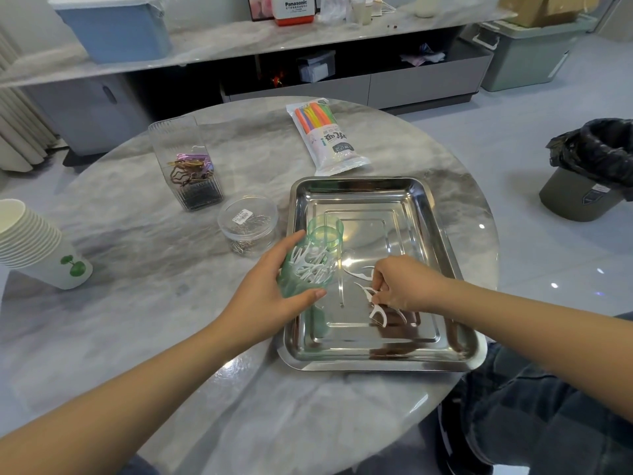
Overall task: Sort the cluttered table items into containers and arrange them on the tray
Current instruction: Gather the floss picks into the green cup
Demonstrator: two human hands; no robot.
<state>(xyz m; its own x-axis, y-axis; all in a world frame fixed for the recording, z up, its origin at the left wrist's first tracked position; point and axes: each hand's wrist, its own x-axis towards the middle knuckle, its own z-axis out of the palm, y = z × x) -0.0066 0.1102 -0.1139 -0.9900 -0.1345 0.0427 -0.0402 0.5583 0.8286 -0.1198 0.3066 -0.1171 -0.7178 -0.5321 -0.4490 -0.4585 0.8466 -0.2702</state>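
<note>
At the round marble table, we grip a green translucent cup of white floss picks in our left hand, tilted over the near-left corner of the steel tray. Our right hand pinches loose floss picks lying on the tray floor. The risk we see: the tilted cup could spill its picks back out, or a thin pick could slip from our fingertips on the slick metal. A clear bin of hair clips, a round pin jar and a straw pack wait outside the tray.
</note>
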